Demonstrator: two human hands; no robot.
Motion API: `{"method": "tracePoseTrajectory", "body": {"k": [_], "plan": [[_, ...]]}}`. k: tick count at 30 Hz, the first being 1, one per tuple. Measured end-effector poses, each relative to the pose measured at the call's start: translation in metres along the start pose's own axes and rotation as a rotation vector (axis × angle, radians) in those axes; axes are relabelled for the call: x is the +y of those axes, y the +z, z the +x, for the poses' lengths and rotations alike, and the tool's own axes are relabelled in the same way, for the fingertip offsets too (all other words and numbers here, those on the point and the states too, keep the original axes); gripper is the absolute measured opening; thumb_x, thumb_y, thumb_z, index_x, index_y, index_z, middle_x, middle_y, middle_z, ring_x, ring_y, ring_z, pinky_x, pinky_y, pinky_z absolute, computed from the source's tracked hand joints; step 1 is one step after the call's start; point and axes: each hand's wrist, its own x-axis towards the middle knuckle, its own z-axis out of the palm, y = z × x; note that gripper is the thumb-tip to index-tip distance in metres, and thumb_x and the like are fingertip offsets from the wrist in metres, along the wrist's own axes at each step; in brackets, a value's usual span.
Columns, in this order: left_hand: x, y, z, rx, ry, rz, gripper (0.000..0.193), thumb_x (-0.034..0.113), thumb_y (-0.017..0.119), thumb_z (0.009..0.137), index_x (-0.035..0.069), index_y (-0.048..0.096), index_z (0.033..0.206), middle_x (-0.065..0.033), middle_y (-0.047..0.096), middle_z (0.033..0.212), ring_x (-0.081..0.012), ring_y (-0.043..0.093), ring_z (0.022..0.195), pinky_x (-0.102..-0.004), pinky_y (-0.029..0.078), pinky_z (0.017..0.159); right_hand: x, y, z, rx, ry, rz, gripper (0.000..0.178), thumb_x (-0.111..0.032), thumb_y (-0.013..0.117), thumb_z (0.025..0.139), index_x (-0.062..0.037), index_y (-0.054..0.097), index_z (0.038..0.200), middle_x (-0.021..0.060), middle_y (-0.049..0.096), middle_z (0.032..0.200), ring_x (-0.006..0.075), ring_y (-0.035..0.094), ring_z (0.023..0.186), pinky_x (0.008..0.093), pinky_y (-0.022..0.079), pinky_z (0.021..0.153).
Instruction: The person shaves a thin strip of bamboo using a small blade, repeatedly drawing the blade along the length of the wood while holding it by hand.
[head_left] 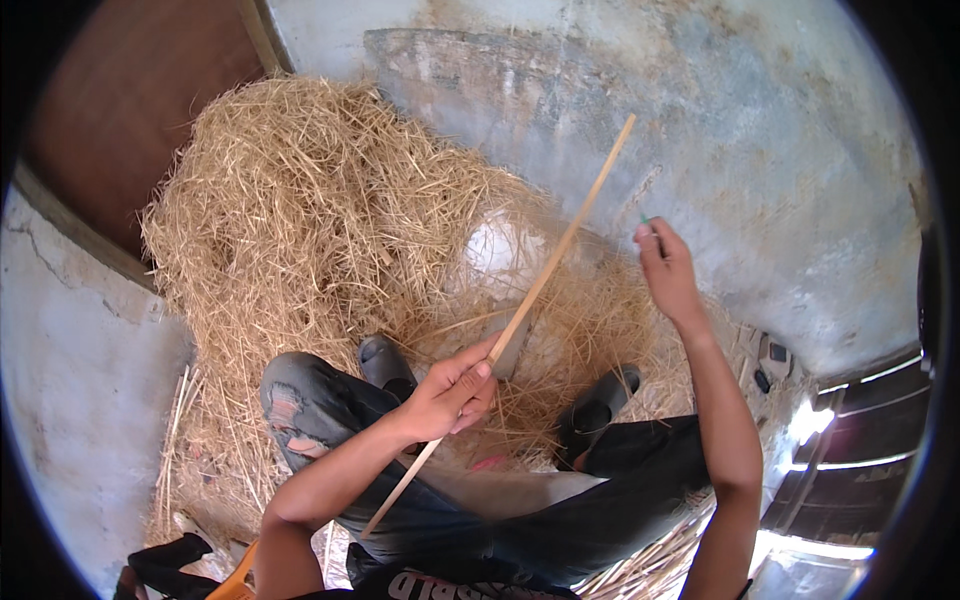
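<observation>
My left hand (455, 392) is closed around a long, thin wooden stick (560, 248), gripping it below its middle. The stick slants from over my lap up to the right, its far tip in front of the wall. Out to the right, my right hand (668, 268) is raised, apart from the stick, with its fingers pinched together. A small green thing (644, 217) shows at those fingertips, too little of it to name. Beyond my left hand spreads a big heap of dry straw (300, 190).
A rough grey-blue wall (740, 130) closes off the far side, and a reddish-brown panel (140, 110) stands at the left. Dark shoes (597, 408) are on the straw-strewn ground. Thin sticks (178, 425) lie at the left, more at lower right (650, 560).
</observation>
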Motion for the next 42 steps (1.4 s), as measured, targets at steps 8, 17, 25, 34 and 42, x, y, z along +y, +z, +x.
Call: {"method": "tracePoseTrajectory", "body": {"k": [8,17,25,34,42], "plan": [[-0.006,0.004,0.006,0.064,-0.023,-0.049,0.056,0.033,0.037,0.109,0.013,0.021,0.158,0.0019,0.035,0.061,-0.0078,0.033,0.044,-0.0218,0.032,0.042,-0.058,0.058,-0.065,-0.36,-0.271,-0.01,0.034,-0.035,0.059,0.099,-0.0009,0.058,0.1,0.0162,0.058,0.072,0.0279,0.057,0.065,0.0397,0.043,0.06],[-0.016,0.004,0.013,0.136,-0.058,-0.162,0.053,0.034,0.038,0.108,0.013,0.028,0.155,0.0018,0.034,0.062,-0.0091,0.032,0.042,-0.023,0.029,0.042,-0.072,0.082,-0.099,-0.505,-0.306,-0.098,0.038,-0.037,0.056,0.099,-0.0008,0.057,0.087,0.0223,0.058,0.059,0.0436,0.06,0.057,0.0511,0.046,0.054],[-0.011,0.006,0.015,0.099,-0.088,-0.201,0.052,0.027,0.038,0.109,0.014,0.024,0.157,0.0044,0.028,0.06,-0.007,0.028,0.042,-0.0219,0.03,0.041,-0.058,0.086,-0.087,-0.399,-0.32,-0.154,0.038,-0.036,0.054,0.101,-0.0002,0.062,0.092,0.0225,0.059,0.06,0.0417,0.059,0.055,0.049,0.046,0.053],[-0.023,0.012,-0.006,-0.052,-0.173,-0.205,0.052,0.023,0.039,0.109,0.011,0.024,0.157,0.004,0.031,0.06,-0.0064,0.029,0.042,-0.0221,0.031,0.041,0.053,0.023,0.02,0.034,0.076,-0.222,0.049,-0.042,0.047,0.104,0.0034,0.066,0.102,0.024,0.065,0.078,0.0386,0.062,0.072,0.0471,0.047,0.07],[-0.024,0.021,-0.009,-0.256,-0.083,-0.171,0.048,0.018,0.034,0.11,0.006,0.026,0.155,0.0043,0.037,0.058,-0.0055,0.035,0.042,-0.0217,0.033,0.042,0.187,-0.123,0.037,0.607,0.441,-0.134,0.05,-0.046,0.048,0.102,0.001,0.064,0.094,0.0057,0.053,0.06,0.0176,0.05,0.051,0.0347,0.04,0.049]]}}
